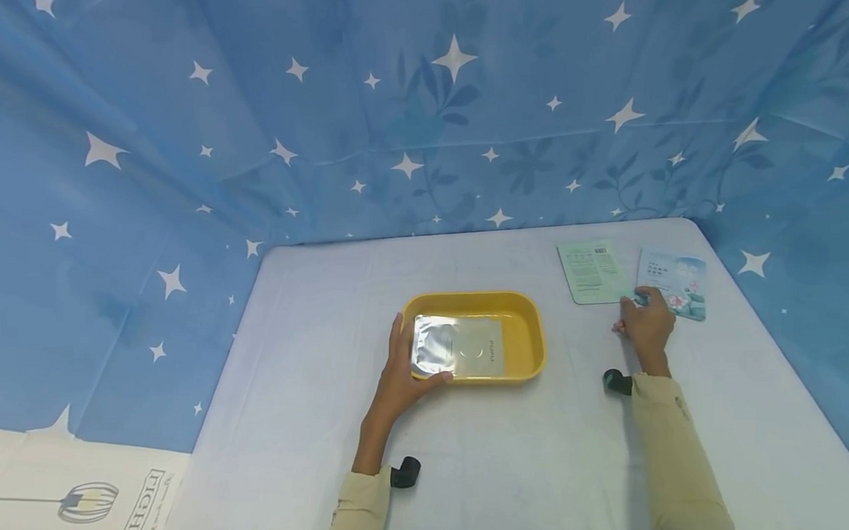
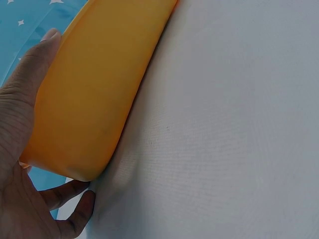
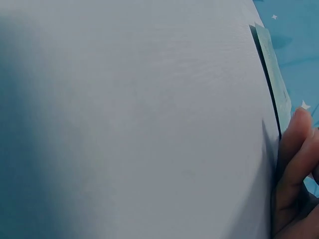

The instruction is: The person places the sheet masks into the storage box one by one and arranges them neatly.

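Note:
My left hand [image 1: 401, 377] holds the left end of a yellow plastic tray [image 1: 528, 306], thumb along the near rim and fingers around the left side. In the left wrist view, the thumb lies against the tray's outer wall [image 2: 94, 84] and two fingertips are near its lower corner. Inside the tray is a flat silver-and-pale sachet [image 1: 467, 346]. Over to the right, my right hand [image 1: 649, 323] is at the lower left corner of a blue floral packet [image 1: 677, 278], fingers bent. A pale green packet [image 1: 593, 271] lies beside it, close to the thumb. I cannot tell whether the fingers pinch a packet.
A white cloth covers the table [image 1: 309, 354]. Blue star-patterned fabric [image 1: 401, 124] hangs behind it and at both sides. A small black device [image 1: 406, 472] is at the left wrist, and another black device [image 1: 615, 382] at the right one.

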